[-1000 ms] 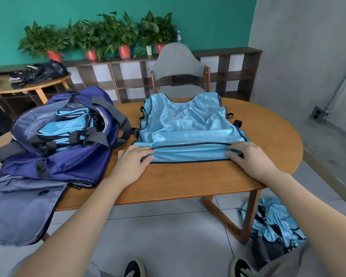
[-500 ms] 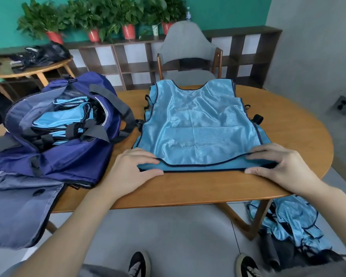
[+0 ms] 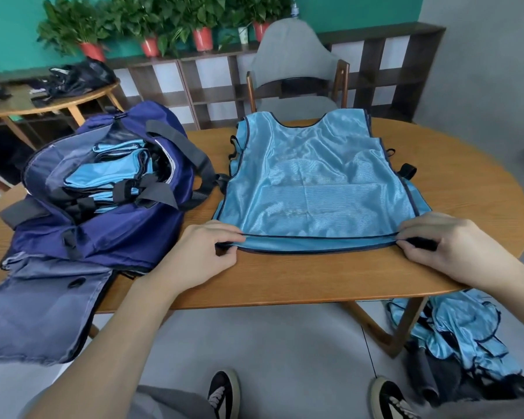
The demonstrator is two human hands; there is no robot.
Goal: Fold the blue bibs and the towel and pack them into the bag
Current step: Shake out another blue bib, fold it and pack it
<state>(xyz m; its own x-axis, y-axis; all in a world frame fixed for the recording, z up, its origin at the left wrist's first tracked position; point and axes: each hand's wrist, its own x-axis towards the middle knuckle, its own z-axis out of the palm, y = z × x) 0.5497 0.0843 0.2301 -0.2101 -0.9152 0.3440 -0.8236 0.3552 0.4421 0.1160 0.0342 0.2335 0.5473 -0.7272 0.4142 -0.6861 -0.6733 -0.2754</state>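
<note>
On the wooden table point(image 3: 285, 276), a blue bib point(image 3: 312, 182) lies flat, its near hem pinched at the left corner by the left hand point(image 3: 200, 252) and at the right corner by the right hand point(image 3: 445, 246). Just left of it sits the open navy bag point(image 3: 103, 231) holding folded bibs point(image 3: 109, 173). More bibs point(image 3: 454, 331) lie heaped on the floor by the table leg.

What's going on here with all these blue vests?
A person is folding sports bibs. Their left hand and right hand each pinch a bottom corner of a blue bib lying flat on the wooden table. Beside it, an open navy bag already holds several folded bibs. More unfolded bibs lie heaped on the floor at the right.
</note>
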